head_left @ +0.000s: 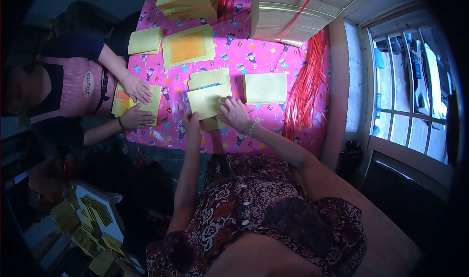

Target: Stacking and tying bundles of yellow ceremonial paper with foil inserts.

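Observation:
In front of me a pale yellow paper sheet (209,101) lies tilted over more yellow paper (219,75), with a strip of blue print showing between them. At its lower left corner, my left hand (192,123) pinches the sheet between thumb and fingers. My right hand (235,113) has its curled fingers at the sheet's right edge; a bracelet circles that wrist. Just right of these papers sits a neat stack of yellow paper (265,88), which neither hand touches. Part of another yellow piece (213,124) shows beneath, between my hands.
A co-worker's hands (137,91) press flat on yellow paper at the left. Behind lie an orange-patterned yellow sheet (188,46), a small stack (145,41) and a tied paper bundle (283,18). Red plastic strands (309,89) hang along the right of the pink tablecloth (168,136).

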A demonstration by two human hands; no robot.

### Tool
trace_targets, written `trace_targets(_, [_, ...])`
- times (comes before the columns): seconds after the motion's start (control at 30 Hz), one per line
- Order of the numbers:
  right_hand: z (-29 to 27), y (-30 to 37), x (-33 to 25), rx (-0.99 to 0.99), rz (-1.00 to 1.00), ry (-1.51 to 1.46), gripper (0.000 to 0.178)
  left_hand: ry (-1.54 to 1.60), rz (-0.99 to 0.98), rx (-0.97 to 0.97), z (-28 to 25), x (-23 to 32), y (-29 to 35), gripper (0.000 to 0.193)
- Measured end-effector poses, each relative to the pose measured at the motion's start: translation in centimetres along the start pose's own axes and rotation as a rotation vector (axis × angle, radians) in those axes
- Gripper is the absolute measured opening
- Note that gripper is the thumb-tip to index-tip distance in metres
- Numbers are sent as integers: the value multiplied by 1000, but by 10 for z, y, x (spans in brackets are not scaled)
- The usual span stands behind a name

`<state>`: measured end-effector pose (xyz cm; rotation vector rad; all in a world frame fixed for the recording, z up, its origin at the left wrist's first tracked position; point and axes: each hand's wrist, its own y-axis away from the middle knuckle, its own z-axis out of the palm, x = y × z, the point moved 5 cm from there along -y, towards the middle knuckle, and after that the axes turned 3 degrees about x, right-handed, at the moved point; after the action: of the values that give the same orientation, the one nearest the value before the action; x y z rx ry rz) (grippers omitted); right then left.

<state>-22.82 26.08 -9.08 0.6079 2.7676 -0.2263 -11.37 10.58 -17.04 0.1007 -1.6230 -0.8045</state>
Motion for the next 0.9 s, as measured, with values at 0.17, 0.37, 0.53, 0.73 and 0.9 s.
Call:
trace_targets(0.17, [-60, 15, 27, 369, 533, -472, 39, 111, -111, -117, 27, 42, 38, 15])
trace_targets(0.37, [-88, 68, 91, 615, 766, -798, 39, -89, 49, -512, 115, 44, 70, 19])
trace_targets(0.53, [-78, 109, 139, 580, 874, -513, 38, -337, 69, -554, 173, 15, 75, 25])
trace_targets(0.73, [-57, 118, 155, 479, 933, -300, 39, -657, 423, -391, 186, -22, 52, 34])
trace_targets(0.9, [-51, 117, 152, 372, 903, 30, 43, -614, 437, -398, 187, -27, 58, 38])
